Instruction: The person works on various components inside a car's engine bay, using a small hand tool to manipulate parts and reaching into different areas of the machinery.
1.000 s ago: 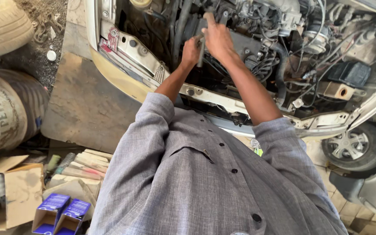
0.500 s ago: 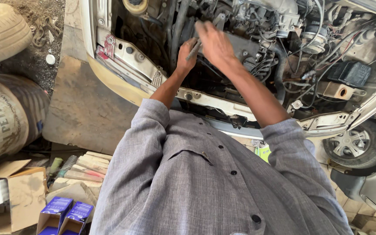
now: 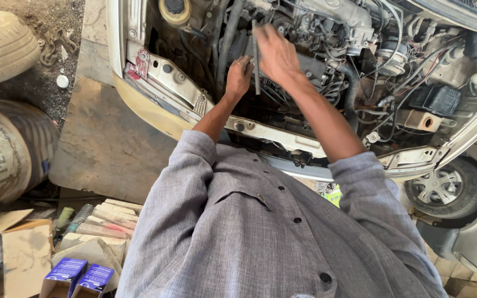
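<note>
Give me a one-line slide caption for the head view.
Right hand holds a slim metal tool upright in the open engine bay, left hand beside it.

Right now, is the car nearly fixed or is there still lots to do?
Probably mid-job. Done: the engine bay lies open, its hoses and wires exposed. In hand: the right hand holds a slim grey tool upright over the engine, and the left hand is pressed in beside it. Left: two blue boxes on the ground look unopened. How much remains I cannot tell.
</note>
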